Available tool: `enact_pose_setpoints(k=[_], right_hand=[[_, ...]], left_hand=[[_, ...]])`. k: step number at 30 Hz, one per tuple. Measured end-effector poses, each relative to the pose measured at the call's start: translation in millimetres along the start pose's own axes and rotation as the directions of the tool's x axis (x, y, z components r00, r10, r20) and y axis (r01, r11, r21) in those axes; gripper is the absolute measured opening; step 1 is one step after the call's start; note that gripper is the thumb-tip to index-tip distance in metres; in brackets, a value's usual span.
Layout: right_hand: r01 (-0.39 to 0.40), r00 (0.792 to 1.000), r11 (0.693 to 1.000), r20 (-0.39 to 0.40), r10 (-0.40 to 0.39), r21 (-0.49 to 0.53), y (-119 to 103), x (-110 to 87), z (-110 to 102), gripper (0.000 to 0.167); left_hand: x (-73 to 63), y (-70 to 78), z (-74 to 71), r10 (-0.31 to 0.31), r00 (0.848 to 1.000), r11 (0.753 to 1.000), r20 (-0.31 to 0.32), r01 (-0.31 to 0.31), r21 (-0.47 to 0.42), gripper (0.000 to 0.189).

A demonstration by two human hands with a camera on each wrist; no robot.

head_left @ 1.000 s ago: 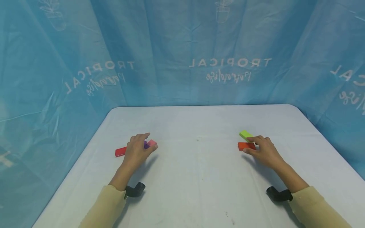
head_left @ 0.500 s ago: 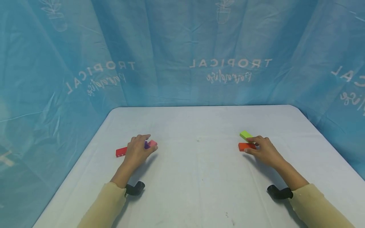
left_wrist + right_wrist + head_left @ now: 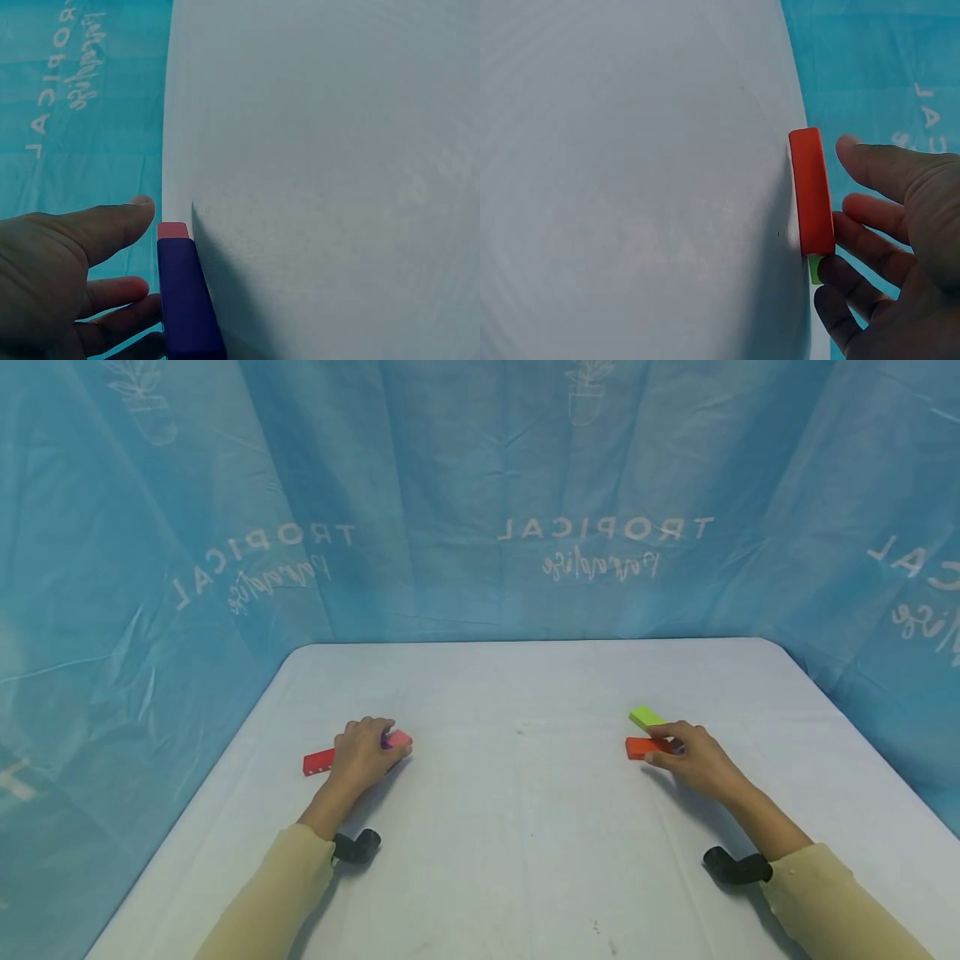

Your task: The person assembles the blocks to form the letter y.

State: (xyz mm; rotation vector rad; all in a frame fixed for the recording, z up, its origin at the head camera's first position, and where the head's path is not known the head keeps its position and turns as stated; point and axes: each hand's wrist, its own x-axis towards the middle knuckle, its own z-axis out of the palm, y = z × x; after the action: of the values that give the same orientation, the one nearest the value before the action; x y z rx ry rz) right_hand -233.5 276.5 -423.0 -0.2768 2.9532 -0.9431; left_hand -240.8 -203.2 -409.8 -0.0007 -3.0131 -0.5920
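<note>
In the head view my left hand (image 3: 363, 753) arches over a row of coloured blocks on the left of the table. A red domino (image 3: 318, 761) with white dots sticks out on its left, and a pink block (image 3: 400, 739) shows by the thumb. A purple block (image 3: 187, 300) lies under the palm, mostly hidden in the head view; in the left wrist view the thumb stands apart from it. On the right, my right hand (image 3: 693, 758) hovers with thumb and fingers spread around the end of an orange block (image 3: 642, 748). Behind that lies a lime-green block (image 3: 645, 717), partly covered by the fingers.
A white-covered table (image 3: 517, 827) spreads between and in front of the hands. Blue printed curtains (image 3: 480, 585) hang behind it and along both sides. A black wrist camera (image 3: 358, 847) juts from the left sleeve, and another black camera (image 3: 731, 866) from the right.
My left hand has lowered slightly over the blocks, its fingers and thumb drawing closer together and covering more of the purple one. The right hand has stayed almost still.
</note>
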Motion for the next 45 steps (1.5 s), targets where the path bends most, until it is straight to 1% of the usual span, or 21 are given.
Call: enact_pose_setpoints(k=[5, 16, 23, 30, 34, 41, 45], right_hand=[[-0.028, 1.000, 1.000, 0.008, 0.027, 0.006, 2.3, 0.6, -0.7, 0.052], [-0.066, 0.998, 0.997, 0.024, 0.066, 0.026, 7.0, -0.9, 2.0, 0.056], [-0.035, 0.999, 0.999, 0.008, 0.035, 0.018, 9.7, -1.3, 3.3, 0.051], [-0.009, 1.000, 1.000, -0.006, 0.009, 0.013, 10.6, -1.4, 4.3, 0.046], [0.004, 1.000, 1.000, -0.009, -0.004, 0.008, 10.8, -1.8, 4.5, 0.046], [-0.001, 1.000, 1.000, -0.008, 0.001, 0.006, 10.9, -0.8, 4.6, 0.046], [-0.010, 1.000, 1.000, -0.005, 0.010, 0.008, 9.8, -0.8, 3.8, 0.045]], left_hand=[[3.6, -2.4, 3.2, 0.005, 1.000, 1.000, -0.002, -0.005, 0.002, 0.056], [3.6, -3.5, 5.5, 0.007, 1.000, 1.000, -0.006, -0.007, 0.006, 0.054], [3.6, -2.8, 4.3, -0.009, 1.000, 1.000, 0.005, 0.009, 0.016, 0.053], [4.4, -3.5, 4.8, -0.013, 1.000, 1.000, 0.004, 0.013, 0.011, 0.050], [4.5, -2.8, 5.5, -0.014, 1.000, 1.000, 0.004, 0.014, 0.004, 0.048], [5.0, -1.9, 5.6, -0.018, 1.000, 1.000, 0.000, 0.018, -0.006, 0.046], [5.4, -2.2, 6.1, -0.008, 1.000, 1.000, -0.019, 0.008, -0.017, 0.046]])
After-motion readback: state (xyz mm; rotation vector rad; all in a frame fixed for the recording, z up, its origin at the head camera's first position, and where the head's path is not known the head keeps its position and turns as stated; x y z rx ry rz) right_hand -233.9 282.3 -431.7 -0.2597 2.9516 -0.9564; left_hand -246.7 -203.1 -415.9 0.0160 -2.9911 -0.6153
